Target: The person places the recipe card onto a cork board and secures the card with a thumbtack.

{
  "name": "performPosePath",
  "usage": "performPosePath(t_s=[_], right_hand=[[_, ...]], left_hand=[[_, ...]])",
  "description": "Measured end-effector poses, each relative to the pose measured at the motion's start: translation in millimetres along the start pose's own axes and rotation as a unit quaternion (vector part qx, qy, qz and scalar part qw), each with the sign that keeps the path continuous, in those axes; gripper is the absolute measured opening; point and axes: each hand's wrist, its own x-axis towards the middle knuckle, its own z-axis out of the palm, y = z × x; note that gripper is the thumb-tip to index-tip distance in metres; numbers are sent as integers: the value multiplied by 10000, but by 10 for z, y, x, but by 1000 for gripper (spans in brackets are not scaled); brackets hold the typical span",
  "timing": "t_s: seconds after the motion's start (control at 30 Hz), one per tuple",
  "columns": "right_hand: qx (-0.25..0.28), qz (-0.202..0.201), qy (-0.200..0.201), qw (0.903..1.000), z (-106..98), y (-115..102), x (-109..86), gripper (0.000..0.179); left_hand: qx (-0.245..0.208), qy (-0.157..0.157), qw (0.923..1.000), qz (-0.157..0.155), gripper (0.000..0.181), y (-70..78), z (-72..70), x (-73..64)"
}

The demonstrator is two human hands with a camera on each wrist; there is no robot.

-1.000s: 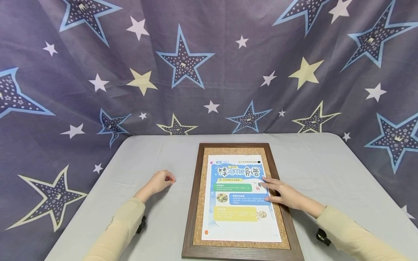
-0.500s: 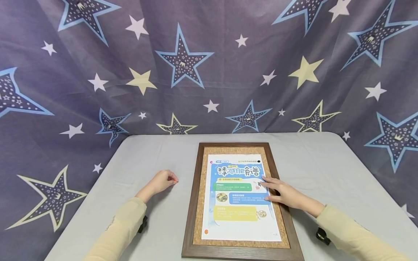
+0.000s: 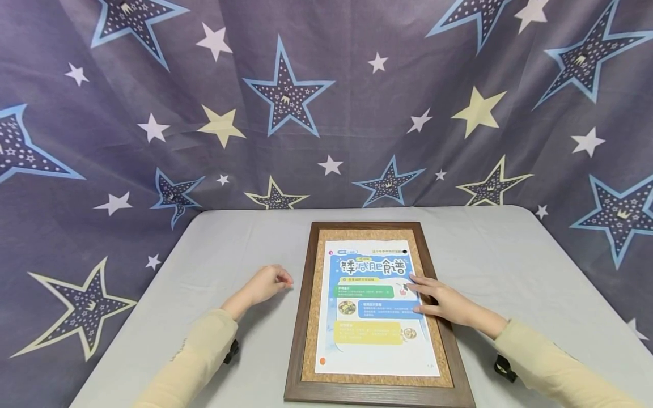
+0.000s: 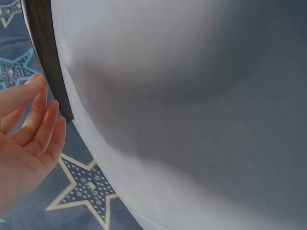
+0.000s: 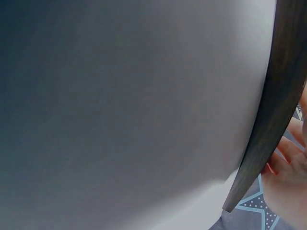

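A cork board (image 3: 444, 378) in a dark brown frame (image 3: 377, 392) lies on the table. On it is a printed poster (image 3: 377, 358) with Chinese text and coloured panels. Round pins sit at three of its corners: pink (image 3: 330, 253), black (image 3: 405, 251) and orange (image 3: 322, 361). My left hand (image 3: 261, 285), just left of the frame, pinches a small orange pushpin (image 4: 41, 79) between thumb and fingertip; most of it is hidden. My right hand (image 3: 449, 303) rests with spread fingers over the poster's right edge and the frame's right side.
A pale grey cloth covers the table (image 3: 229, 243). Behind it and at both sides hangs a dark star-patterned curtain (image 3: 347, 124). Black straps (image 3: 505, 368) show under both wrists.
My left hand has moved rightward toward the frame with the orange pushpin. The right hand has kept its place on the board.
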Motion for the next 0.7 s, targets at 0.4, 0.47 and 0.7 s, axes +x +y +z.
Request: performPosePath(t_s=[0.4, 0.47, 0.7], right_hand=[[-18, 12, -12, 10000, 9, 10, -1, 57], [-18, 6, -9, 10000, 8, 8, -1, 57], [1, 0, 0, 10000, 8, 4, -2, 57]], left_hand=[[-190, -97, 9991, 362, 9, 215, 67, 33], [-252, -133, 9988, 387, 10, 251, 82, 35], [-417, -224, 9980, 414, 8, 370, 138, 35]])
